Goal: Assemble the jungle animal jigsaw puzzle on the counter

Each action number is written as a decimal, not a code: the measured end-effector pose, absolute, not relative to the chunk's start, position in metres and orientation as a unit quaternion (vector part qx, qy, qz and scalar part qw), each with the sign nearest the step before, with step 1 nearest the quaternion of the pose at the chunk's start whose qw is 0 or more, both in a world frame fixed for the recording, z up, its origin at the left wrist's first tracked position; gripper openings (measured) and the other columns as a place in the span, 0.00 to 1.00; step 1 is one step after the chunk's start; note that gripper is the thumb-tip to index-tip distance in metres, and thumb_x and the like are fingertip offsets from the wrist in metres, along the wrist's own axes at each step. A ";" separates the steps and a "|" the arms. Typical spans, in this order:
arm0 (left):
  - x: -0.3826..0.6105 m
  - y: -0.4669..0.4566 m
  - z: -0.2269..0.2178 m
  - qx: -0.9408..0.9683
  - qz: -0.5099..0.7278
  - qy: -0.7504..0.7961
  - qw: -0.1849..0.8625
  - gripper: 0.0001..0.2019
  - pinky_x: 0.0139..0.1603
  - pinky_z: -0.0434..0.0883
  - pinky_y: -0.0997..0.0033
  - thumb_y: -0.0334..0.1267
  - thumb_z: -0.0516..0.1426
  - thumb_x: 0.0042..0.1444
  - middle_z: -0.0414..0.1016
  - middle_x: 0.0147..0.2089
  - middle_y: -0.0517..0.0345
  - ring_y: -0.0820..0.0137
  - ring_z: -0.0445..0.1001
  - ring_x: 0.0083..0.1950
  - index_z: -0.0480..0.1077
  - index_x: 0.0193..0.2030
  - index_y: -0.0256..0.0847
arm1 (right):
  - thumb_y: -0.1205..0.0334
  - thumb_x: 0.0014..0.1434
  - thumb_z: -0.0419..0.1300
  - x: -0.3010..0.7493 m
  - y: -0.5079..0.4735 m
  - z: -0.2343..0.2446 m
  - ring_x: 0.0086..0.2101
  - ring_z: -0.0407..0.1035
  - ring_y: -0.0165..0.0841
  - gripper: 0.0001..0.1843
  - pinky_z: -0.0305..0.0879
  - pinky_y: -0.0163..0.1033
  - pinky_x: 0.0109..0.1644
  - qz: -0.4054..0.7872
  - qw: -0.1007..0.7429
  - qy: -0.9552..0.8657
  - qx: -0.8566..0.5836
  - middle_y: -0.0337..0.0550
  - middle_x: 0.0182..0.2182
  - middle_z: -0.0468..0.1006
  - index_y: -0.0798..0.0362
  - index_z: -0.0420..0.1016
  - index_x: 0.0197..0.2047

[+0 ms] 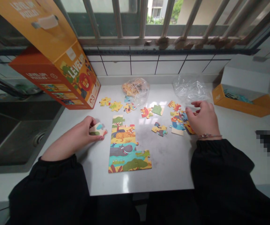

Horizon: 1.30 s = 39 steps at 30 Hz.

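Cardboard jigsaw puzzle (125,147), partly assembled, lies flat on the desk (170,165): jungle scene showing tree, leopard, hippo, green crocodile; upper end narrower, incomplete. Left hand (83,134) pinches one loose piece (98,129), blue-and-green print, just beside the puzzle. Right hand (202,118) rests against a heap of loose pieces (178,122); any grip there cannot be told.

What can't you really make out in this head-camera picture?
Head view:
Piece in the left hand: partly covered by the fingers.
Loose pieces under the right hand: hidden by that hand.
Pieces in the plastic bag: blurred by the plastic.
Contents of the open box: mostly hidden by its lid.
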<state>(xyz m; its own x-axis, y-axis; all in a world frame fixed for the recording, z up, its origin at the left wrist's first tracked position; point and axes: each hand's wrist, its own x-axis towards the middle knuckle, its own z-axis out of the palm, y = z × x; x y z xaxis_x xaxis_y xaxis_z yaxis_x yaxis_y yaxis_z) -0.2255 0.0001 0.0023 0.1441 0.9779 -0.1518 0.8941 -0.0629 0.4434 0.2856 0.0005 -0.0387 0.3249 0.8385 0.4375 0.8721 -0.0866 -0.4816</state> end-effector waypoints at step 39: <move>-0.088 0.005 -0.015 0.673 0.297 0.452 0.505 0.19 0.50 0.84 0.59 0.53 0.65 0.67 0.85 0.43 0.53 0.63 0.86 0.43 0.78 0.55 0.42 | 0.48 0.71 0.62 0.218 -0.015 -0.017 0.25 0.65 0.33 0.16 0.57 0.40 0.32 0.200 0.306 -0.727 -0.581 0.37 0.23 0.75 0.49 0.82 0.38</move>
